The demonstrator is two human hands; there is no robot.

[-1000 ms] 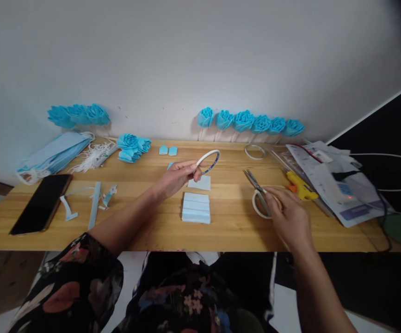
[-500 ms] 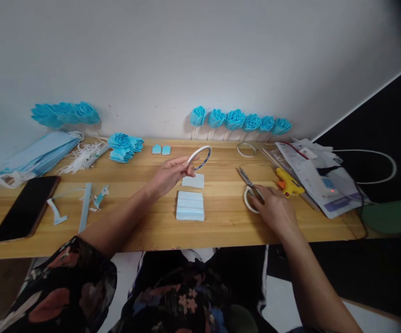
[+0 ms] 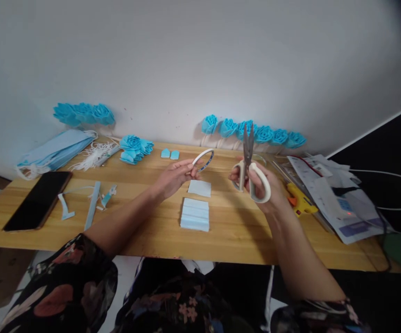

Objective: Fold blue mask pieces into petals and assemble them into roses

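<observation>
The left hand [image 3: 174, 175] pinches a thin white tape ring [image 3: 203, 160] above the worktop [image 3: 144, 222]. It looks light and bendy. The right hand [image 3: 259, 187] grips stiff, sharp scissors [image 3: 248, 159] by the loops.

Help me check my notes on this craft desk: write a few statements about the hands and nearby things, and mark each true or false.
1. The right hand holds scissors with blades pointing up. True.
2. The left hand holds a glue gun. False: it holds a thin white ring.
3. The phone lies at the table's left end. True.
4. The stack of blue pieces is in the right hand. False: it lies on the table.
</observation>
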